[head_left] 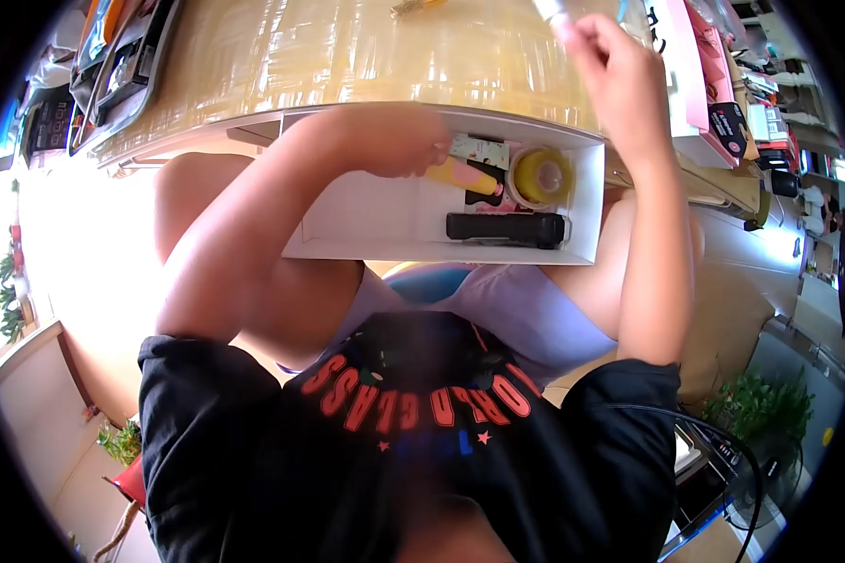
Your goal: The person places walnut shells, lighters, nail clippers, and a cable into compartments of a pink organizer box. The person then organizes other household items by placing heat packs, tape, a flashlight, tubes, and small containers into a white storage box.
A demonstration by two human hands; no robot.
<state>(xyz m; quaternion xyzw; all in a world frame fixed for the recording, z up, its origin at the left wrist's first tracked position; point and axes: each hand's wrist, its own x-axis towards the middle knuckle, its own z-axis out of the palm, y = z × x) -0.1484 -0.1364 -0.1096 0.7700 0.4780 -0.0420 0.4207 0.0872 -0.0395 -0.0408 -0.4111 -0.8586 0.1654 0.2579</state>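
My left hand (408, 141) is inside an open white drawer (347, 225), closed around the end of a yellow tube with a pink tip (469, 175). Beside the tube in the drawer lie a roll of yellowish tape (542, 178), a patterned pale-green box (481, 150) and a long black object (505, 228) whose kind I cannot make out. My right hand (620, 70) is raised over the far right of the table, its fingers pinched on a slim white object (549, 11) that is blurred and cut off by the top edge.
The wooden table (282, 61) has a shiny clear covering, with a small brownish item (415, 7) at its far edge. At the left stands a dark organizer (127, 75) full of things; at the right, a pink box (709, 61). The drawer sits above my lap.
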